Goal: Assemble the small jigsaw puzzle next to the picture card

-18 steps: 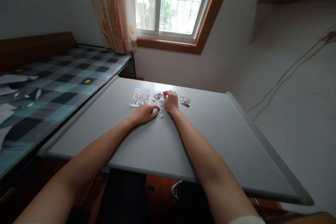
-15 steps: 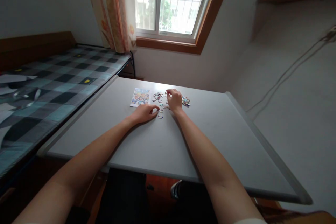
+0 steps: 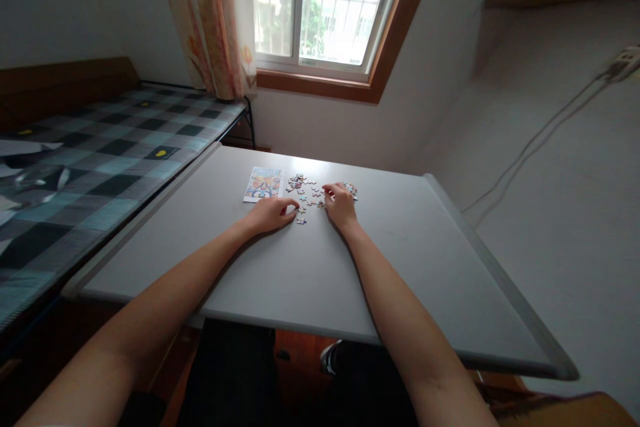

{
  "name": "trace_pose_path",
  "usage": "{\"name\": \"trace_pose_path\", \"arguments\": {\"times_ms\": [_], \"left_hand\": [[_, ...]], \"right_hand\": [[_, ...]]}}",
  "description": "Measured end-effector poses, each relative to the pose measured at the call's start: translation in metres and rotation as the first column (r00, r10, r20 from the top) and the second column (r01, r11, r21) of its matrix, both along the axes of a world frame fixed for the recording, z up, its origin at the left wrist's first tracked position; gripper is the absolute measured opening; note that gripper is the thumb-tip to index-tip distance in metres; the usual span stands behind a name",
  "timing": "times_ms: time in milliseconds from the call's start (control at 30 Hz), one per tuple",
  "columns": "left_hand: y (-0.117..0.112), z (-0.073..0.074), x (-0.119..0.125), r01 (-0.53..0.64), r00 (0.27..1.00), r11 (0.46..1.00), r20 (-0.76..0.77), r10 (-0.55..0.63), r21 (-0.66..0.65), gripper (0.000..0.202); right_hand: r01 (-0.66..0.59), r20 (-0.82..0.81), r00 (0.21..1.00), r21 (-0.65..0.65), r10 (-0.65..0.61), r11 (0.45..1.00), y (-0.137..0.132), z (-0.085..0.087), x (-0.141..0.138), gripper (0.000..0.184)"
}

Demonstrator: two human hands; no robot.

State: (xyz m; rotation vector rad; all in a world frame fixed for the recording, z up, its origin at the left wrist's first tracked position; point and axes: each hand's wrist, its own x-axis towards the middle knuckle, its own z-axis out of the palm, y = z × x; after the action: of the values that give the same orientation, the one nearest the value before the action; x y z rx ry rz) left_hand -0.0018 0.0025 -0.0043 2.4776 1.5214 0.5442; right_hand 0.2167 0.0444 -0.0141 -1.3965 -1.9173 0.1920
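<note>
"Jigsaw pieces (image 3: 316, 192): where are they, and how far along are we?"

"Toward the far side of the pale table (image 3: 290, 280). From my end of the link, I judge little done: most lie loose in the left heap (image 3: 297, 181) and the smaller-looking right heap (image 3: 351, 189), with strays between. One piece (image 3: 301, 221) sits nearest the front edge, another just beyond it. I see no sizeable joined section, so nearly everything seems left."

"And the grip?"

"Left hand (image 3: 270, 215): a narrow gap between thumb and forefinger, right beside that second piece (touching or not, I can't tell). Right hand (image 3: 341, 205): fingers curled among the strays; I can't tell whether it holds one."

"What else is around?"

"Biggest first: a checked bed (image 3: 125, 127) on the left, then the curtain (image 3: 215, 20) at the window, then a printed picture (image 3: 264, 185) left of the left heap."

"Anything in the way?"

"My view, mostly. The right hand hides part of the right heap, and the left hand overlaps the picture's near edge."
</note>
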Motion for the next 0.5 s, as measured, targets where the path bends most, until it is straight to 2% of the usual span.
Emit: {"name": "trace_pose_path", "arguments": {"times_ms": [267,500], "left_hand": [[0.0,0.0014,-0.0005,0.012,1.0,1.0,0.0,-0.012,-0.011,0.034],[0.0006,0.0007,-0.0007,0.013,1.0,1.0,-0.009,-0.013,-0.013,0.034]], "right_hand": [[-0.002,0.063,0.998,-0.025,0.003,1.0,-0.0004,-0.0048,0.0019,0.032],[0.027,0.11,0.994,-0.054,-0.021,0.998,-0.0035,-0.0025,0.0024,0.04]]}}
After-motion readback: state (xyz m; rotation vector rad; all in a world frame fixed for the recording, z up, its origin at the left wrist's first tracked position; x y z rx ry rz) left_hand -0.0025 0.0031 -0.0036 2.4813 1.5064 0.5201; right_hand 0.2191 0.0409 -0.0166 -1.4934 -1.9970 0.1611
